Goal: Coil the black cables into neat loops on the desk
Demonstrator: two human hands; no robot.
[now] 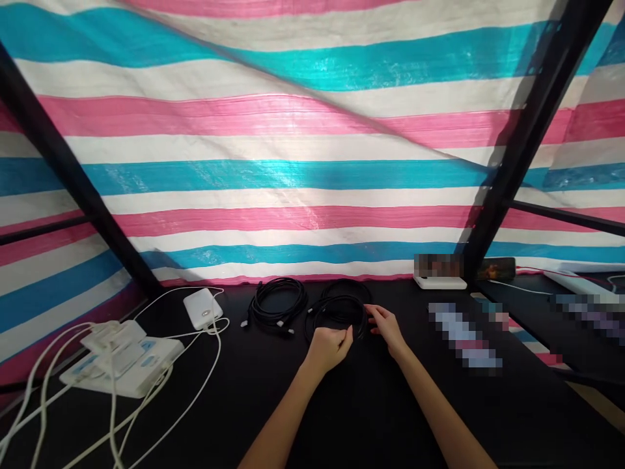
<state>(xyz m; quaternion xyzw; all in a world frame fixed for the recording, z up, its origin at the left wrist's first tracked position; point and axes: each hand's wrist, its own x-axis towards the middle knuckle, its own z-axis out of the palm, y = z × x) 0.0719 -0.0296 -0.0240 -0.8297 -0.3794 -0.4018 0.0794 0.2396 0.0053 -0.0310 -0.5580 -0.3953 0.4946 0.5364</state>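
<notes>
"Where's the cable [342, 298]?"
"Coiled at the surface [351, 417], just right of another coil [266, 316]."
"Held how?"
"Left grip [331, 345] closed on its near edge; right grip [385, 324] pinching its right side."

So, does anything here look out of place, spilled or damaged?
Nothing looks spilled or visibly damaged. The untidy spot is at left: white cords sprawl over and around the white block, crossing one another, while the black cables lie in loops. Pixelated patches at right hide whatever is there.
</notes>
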